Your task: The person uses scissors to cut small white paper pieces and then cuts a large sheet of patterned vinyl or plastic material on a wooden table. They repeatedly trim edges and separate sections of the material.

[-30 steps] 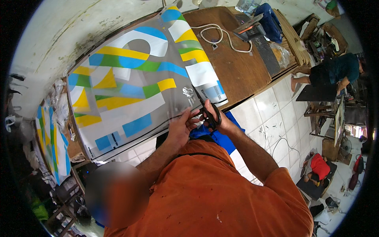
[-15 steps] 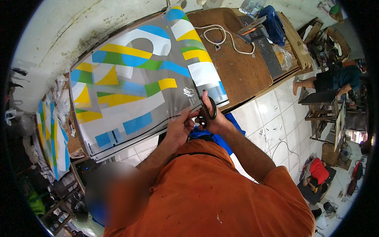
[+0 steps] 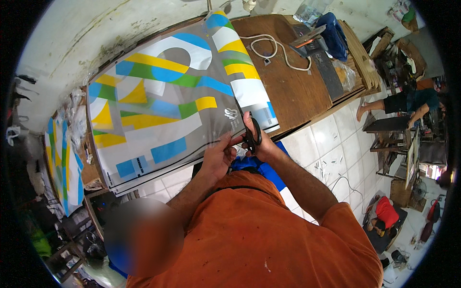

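Note:
A large plastic sheet [image 3: 163,108], printed with blue, yellow, green and white shapes, lies on the wooden bench. My left hand [image 3: 218,156] grips the sheet's near edge, fingertips partly under it. Close beside it, my right hand [image 3: 259,144] holds black scissors [image 3: 252,135] by the handles, thumb in a loop, with the blades on the sheet near a white printed logo. A blue cloth [image 3: 271,170] shows below the bench edge, behind my hands.
Behind are a white cable [image 3: 276,48], stacked boards [image 3: 360,65] and a blue bag [image 3: 329,36]. Another printed sheet [image 3: 60,168] is at left. At right, one person [image 3: 408,103] bends by a dark table and another in red [image 3: 386,211] is lower down. White floor tiles [image 3: 324,134] lie between.
The scissors and my right hand have tilted and shifted slightly up and left. My left hand stays at the edge. The person at upper right has shifted a little.

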Available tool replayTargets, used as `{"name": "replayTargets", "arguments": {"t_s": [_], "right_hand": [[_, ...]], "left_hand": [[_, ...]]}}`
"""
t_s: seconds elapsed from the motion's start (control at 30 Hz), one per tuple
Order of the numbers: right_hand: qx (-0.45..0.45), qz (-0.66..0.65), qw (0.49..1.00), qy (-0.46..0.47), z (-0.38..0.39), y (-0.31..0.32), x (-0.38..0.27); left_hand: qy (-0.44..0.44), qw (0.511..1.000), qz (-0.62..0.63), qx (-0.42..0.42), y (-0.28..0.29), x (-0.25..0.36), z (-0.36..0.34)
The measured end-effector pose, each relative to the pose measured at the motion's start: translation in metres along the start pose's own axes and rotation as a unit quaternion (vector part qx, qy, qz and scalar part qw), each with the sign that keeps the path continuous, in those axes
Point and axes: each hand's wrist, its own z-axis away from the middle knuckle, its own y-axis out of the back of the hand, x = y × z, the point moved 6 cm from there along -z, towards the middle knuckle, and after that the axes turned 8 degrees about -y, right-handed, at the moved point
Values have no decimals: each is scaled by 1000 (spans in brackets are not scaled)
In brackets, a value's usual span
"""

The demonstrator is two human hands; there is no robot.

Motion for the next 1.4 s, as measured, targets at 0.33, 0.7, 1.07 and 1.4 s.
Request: {"name": "replayTargets", "arguments": {"t_s": [0.33, 0.7, 1.07, 1.4], "right_hand": [[27, 12, 999, 25, -15, 2, -7], [23, -2, 1000, 10, -23, 4, -37], [8, 38, 999, 23, -49, 0, -78], [30, 42, 997, 49, -101, -14, -140]], "left_hand": [[-6, 999, 6, -35, -3, -1, 0], [-1, 1000, 8, -12, -7, 6, 6], [18, 999, 10, -33, -10, 16, 15], [20, 998, 44, -39, -16, 29, 28]]}}
